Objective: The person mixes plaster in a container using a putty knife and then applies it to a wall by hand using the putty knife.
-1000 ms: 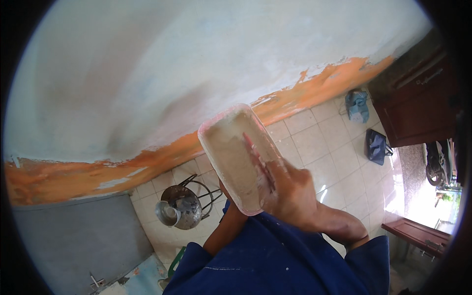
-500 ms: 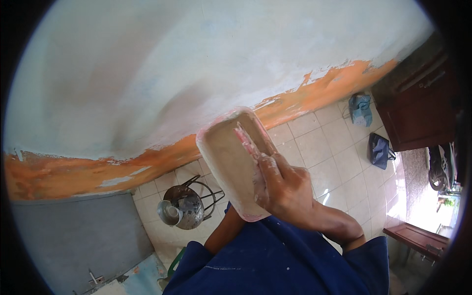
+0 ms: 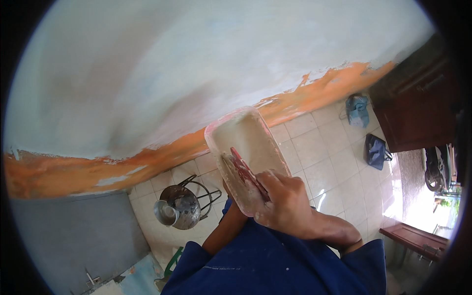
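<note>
My left hand (image 3: 227,189) is mostly hidden behind a pinkish plastic tray (image 3: 275,145), holding it up in front of my body. The tray has a pale beige, wet-looking compound spread over its bottom. Inside it, toward the near-left side, lies the red blade of a putty scraper (image 3: 242,164), smeared with compound. My right hand (image 3: 280,196) grips this scraper over the near end of the tray, fingers closed and dusted with white.
The wall (image 3: 162,64) has a flaking orange band along the tiled floor (image 3: 327,157). A metal stool (image 3: 184,201) bears a silver container (image 3: 164,209). A blue bag (image 3: 356,110) and dark bag (image 3: 374,150) lie right, beside brown doors (image 3: 418,108). A grey panel (image 3: 73,231) stands left.
The scraper has shifted leftward and down in the tray, toward its near-left side. The tray has moved slightly to the right since a second ago.
</note>
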`<state>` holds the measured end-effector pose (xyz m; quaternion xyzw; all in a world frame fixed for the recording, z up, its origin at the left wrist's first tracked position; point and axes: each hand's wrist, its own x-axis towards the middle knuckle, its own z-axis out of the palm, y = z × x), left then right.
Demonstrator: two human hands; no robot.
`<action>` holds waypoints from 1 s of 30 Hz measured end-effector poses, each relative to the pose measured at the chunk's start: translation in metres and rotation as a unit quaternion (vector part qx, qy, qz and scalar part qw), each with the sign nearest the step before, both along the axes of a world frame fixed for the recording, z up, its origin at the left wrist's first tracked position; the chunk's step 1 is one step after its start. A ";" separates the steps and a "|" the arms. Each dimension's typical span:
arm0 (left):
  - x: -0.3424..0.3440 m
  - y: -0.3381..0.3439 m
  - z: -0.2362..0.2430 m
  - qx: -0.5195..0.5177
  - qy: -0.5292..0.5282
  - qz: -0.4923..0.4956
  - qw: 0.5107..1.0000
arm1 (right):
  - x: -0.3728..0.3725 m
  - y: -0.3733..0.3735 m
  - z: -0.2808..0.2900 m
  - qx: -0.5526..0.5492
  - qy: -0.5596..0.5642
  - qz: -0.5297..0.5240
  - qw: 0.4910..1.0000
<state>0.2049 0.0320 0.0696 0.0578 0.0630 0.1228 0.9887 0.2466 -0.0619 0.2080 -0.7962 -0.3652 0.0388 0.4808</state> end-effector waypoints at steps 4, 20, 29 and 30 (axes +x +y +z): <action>0.002 0.000 0.007 0.008 0.006 0.014 1.000 | 0.008 0.003 -0.017 -0.038 -0.048 -0.007 0.998; -0.008 0.003 0.007 0.006 0.037 0.001 0.999 | 0.006 -0.012 -0.014 -0.097 -0.061 -0.064 0.991; -0.002 -0.001 0.017 -0.063 -0.046 -0.014 0.997 | 0.009 0.014 -0.011 -0.016 -0.030 -0.152 0.988; -0.002 -0.001 0.022 -0.030 -0.002 -0.006 1.000 | 0.012 0.013 -0.007 0.000 -0.025 -0.168 0.985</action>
